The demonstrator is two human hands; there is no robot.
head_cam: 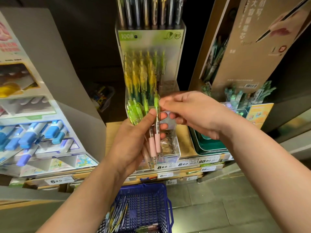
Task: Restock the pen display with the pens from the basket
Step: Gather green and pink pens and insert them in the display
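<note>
My left hand grips a bunch of green-topped pens with pink grips, points down, in front of the clear pen display. The display holds rows of yellow-green pens standing upright. My right hand pinches the green top of one pen in the bunch. Below, on the floor, stands a blue plastic basket with more pens lying in its left side.
A grey stand with blue-capped items rises at the left. A brown cardboard pen stand leans at the right above green trays. Price tags line the wooden shelf edge. Dark pens stand above the display.
</note>
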